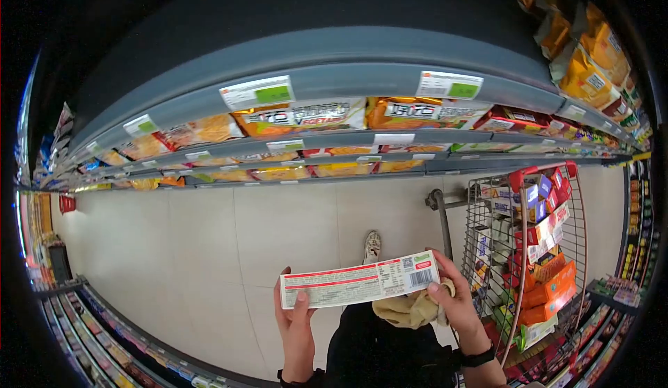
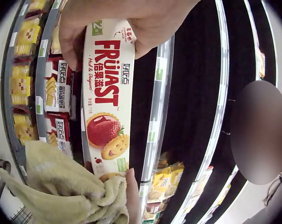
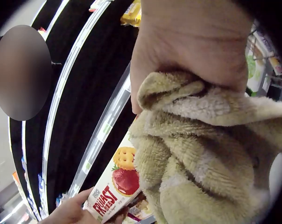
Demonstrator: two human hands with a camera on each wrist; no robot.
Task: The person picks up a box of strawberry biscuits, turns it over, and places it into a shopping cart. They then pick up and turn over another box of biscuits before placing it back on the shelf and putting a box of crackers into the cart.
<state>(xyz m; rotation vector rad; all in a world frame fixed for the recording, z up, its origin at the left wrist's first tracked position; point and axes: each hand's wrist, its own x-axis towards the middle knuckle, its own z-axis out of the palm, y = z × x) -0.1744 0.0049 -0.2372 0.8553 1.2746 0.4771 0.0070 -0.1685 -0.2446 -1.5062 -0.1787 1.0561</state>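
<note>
The room is a shop aisle with a floor (image 1: 167,242) of pale, smooth tiles. Along the far side runs a grey shelf unit (image 1: 334,51), with price labels (image 1: 257,94) on its edges and orange packets (image 1: 303,115) on a lower level. To the right stands a wire cart (image 1: 516,181), loaded with coloured packages.

The long white box (image 1: 355,281) is held in the air above the floor, near the cart, between the two hands. The fingers of the left hand (image 1: 298,325) are clamped on one end; those of the right hand (image 1: 459,304) grip the other end, together with a beige cloth (image 1: 410,311).

The box covers part of the cloth and of the fingers behind it. In the right wrist view, the cloth hides most of the right fingers. The small print is hard to read, the top of the shelf unit is dark, and a shoe (image 1: 373,242) is partly cut off by the box.
</note>
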